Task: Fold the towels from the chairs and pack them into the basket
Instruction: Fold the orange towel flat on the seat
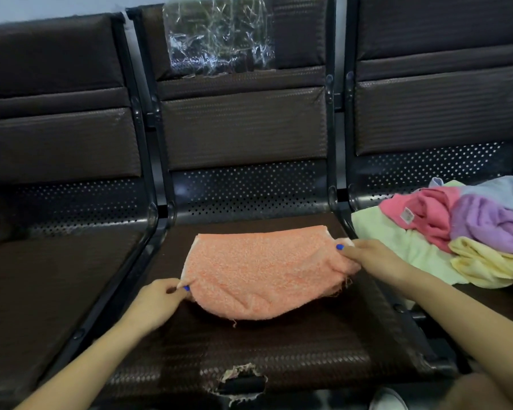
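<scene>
An orange towel [261, 267] lies folded over on the middle chair seat [279, 347], its near edge lifted a little off the seat. My left hand [157, 303] pinches its near left corner. My right hand [367, 255] pinches its right edge, fingers curled over the cloth. A heap of unfolded towels [456, 232] in pink, purple, pale yellow, pale green and light blue lies on the right chair seat. No basket is in view.
Three dark brown padded chairs stand side by side with black metal frames. The left seat [51, 291] holds nothing. Crumpled clear plastic [216, 37] hangs on the middle backrest. The middle seat's front edge is torn [240, 380].
</scene>
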`<state>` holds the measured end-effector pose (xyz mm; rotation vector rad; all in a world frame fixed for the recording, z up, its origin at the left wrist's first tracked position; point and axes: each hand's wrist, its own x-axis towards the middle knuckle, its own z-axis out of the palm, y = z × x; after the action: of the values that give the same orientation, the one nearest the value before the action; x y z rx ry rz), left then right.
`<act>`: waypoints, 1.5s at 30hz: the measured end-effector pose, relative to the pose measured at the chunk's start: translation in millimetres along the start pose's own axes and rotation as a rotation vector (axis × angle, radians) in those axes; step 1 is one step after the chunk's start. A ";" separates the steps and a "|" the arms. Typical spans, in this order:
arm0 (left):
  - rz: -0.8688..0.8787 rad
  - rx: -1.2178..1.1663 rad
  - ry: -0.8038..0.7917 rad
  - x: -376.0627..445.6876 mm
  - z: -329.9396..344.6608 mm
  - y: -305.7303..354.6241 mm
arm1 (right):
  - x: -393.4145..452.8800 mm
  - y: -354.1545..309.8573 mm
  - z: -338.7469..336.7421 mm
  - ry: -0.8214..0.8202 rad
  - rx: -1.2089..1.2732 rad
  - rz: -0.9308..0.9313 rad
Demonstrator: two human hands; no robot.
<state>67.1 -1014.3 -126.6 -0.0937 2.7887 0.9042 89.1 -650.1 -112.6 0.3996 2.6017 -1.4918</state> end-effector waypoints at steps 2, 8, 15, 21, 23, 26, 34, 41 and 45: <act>-0.054 -0.143 0.066 4.5 -3.4 1.7 | -1.7 -3.8 -0.8 -0.024 0.197 0.043; -0.350 -0.864 -0.031 -1.6 -25.6 7.9 | -20.0 -10.8 -12.0 -0.177 0.533 0.293; -0.408 -0.946 -0.182 -14.7 -38.6 14.4 | -41.3 -9.1 -22.9 -0.212 0.424 0.333; -0.414 -0.839 -0.236 -31.2 -51.9 -4.3 | -65.6 -16.4 -42.6 -0.459 0.278 0.263; -0.400 -0.790 -0.250 -37.9 -53.6 -12.2 | -69.7 -15.1 -44.7 -0.523 0.221 0.259; -0.394 -0.727 -0.279 -49.3 -51.8 -22.9 | -71.0 -8.4 -44.9 -0.576 0.160 0.292; -0.417 -0.388 -0.404 -56.2 -49.4 -49.4 | -56.8 19.6 -40.4 -0.496 -0.196 0.410; -0.379 -0.115 -0.414 -38.5 -40.9 -40.5 | -21.4 26.2 -14.6 -0.317 -0.113 0.397; -0.333 -0.032 -0.401 -24.3 -39.1 -18.0 | -2.6 21.8 6.3 -0.228 -0.043 0.343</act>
<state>86.1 -1051.8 -100.7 -0.3318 2.3002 0.7830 97.6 -645.5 -133.3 0.5979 2.2482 -1.2814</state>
